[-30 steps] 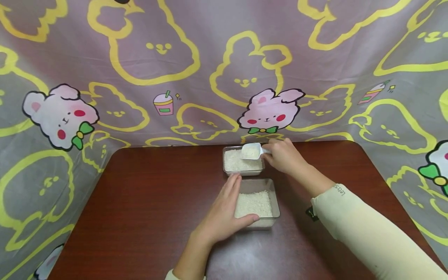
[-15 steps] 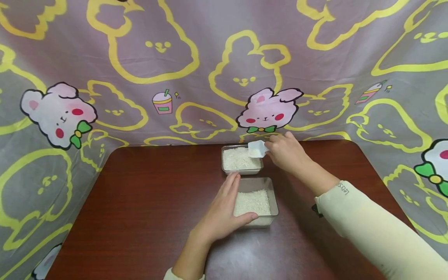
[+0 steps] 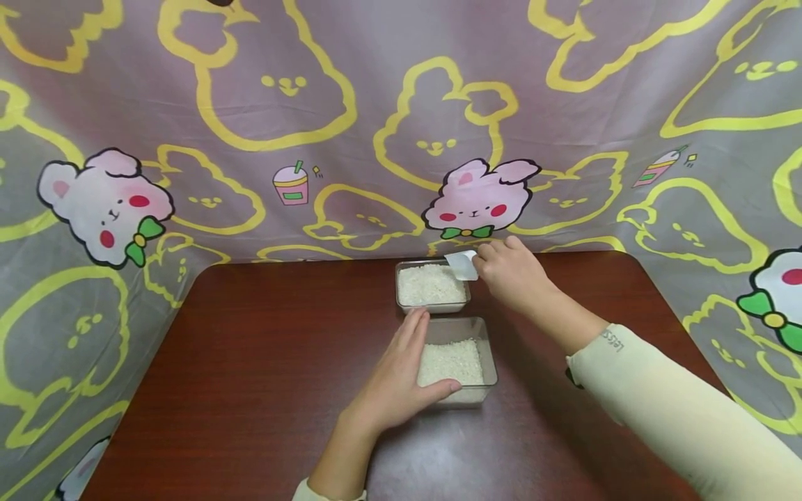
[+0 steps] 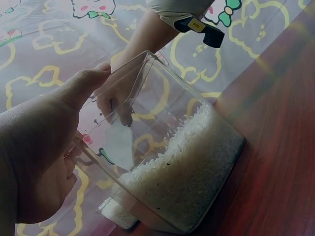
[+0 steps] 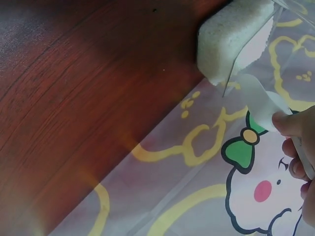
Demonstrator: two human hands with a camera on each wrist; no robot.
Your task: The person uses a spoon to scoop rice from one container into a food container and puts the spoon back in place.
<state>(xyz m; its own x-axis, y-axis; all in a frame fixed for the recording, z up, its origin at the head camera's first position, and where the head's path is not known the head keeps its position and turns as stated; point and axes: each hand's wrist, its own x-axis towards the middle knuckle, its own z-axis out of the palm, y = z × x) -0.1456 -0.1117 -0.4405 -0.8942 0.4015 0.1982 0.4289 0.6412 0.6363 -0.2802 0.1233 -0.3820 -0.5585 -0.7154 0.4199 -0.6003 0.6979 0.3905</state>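
Two clear rectangular containers of rice stand one behind the other. My left hand point(image 3: 395, 383) rests at the left side of the near container point(image 3: 460, 398), fingers straight toward its back corner and thumb along the front wall. Rice point(image 3: 452, 362) fills only its lower part. My right hand point(image 3: 510, 271) grips the handle of a white scoop point(image 3: 462, 265), which overlaps the right edge of the far container point(image 3: 432, 309). The scoop is tilted, its underside facing up. In the right wrist view its blade point(image 5: 258, 103) shows beside the container. The far container's rice point(image 3: 429, 284) is heaped near the rim.
A dark red-brown wooden table point(image 3: 263, 362) carries both containers. A patterned cloth point(image 3: 351, 83) with rabbit prints hangs close behind its back edge and along the sides. A black device point(image 4: 202, 32) is strapped on the right sleeve.
The scoop has turned over from level, with rice in it, to underside up. My right hand has moved slightly up and right. The left hand keeps its place.
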